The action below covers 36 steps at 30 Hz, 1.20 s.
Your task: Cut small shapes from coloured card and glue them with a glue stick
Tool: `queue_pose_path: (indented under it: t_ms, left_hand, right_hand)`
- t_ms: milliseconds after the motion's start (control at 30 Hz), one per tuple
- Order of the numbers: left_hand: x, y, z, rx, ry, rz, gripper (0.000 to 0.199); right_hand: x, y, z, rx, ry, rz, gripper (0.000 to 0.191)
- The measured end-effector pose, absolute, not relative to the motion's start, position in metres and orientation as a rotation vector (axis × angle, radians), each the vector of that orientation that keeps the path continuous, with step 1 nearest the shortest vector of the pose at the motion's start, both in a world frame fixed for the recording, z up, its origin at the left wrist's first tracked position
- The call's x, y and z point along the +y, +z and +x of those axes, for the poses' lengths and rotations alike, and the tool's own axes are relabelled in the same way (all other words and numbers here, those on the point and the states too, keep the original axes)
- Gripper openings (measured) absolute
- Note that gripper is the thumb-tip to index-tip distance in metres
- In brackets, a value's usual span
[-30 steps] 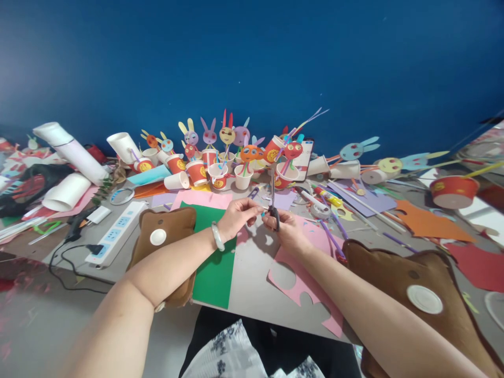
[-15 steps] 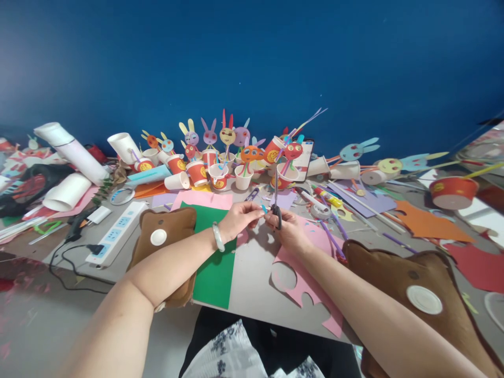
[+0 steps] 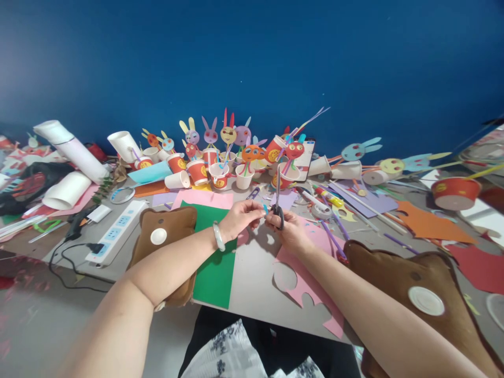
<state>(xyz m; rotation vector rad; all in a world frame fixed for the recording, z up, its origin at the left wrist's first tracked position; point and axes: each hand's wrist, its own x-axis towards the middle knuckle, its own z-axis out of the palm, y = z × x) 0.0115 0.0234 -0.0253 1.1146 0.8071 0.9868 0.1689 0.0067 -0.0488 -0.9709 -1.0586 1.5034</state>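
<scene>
Blue scrap [image 3: 265, 209], partly hidden, and scissors [image 3: 277, 191] fill the hands [image 3: 242, 216].

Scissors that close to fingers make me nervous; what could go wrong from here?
The scissors in the right hand might nick the left hand beside them.

The tiny blue piece at the left fingertips could slip and get lost among the scraps.

The black cord droops past the table edge, so a snag might tug the power strip.
</scene>
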Motion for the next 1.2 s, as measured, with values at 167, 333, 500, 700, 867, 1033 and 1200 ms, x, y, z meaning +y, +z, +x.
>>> queue_pose_path:
  t_ms: [167,333,500,700,867,1033,1200]
  left_hand:
    - [0.0224,-0.0229,0.0117,0.814,0.975,1.138,0.032]
    - [0.0230,-0.0207,0.0105,0.838,1.089,1.160,0.026]
    - [0.0264,-0.0174,0.0077,0.835,1.263,1.154,0.020]
    - [0.0295,-0.0176,0.0085,0.869,1.314,1.086,0.021]
    - [0.0279,-0.0168,0.0090,0.872,1.318,1.126,0.023]
    - [0.0279,-0.0176,0.0091,0.858,1.314,1.134,0.023]
    - [0.0276,-0.0183,0.0096,0.841,1.305,1.132,0.023]
  right_hand:
    - [0.0063,-0.0469,0.1684,-1.097,1.464,-0.974,0.025]
    - [0.0079,-0.0451,0.1700,-1.275,1.373,-1.014,0.031]
    - [0.0051,-0.0381,0.1699,-1.528,1.320,-0.989,0.036]
    - [0.0051,-0.0423,0.1721,-1.732,1.287,-0.940,0.040]
    - [0.0062,-0.0434,0.1735,-1.774,1.286,-0.924,0.042]
    - [0.0050,-0.0418,0.1725,-1.763,1.341,-0.908,0.045]
    - [0.0036,-0.0391,0.1715,-1.743,1.364,-0.915,0.045]
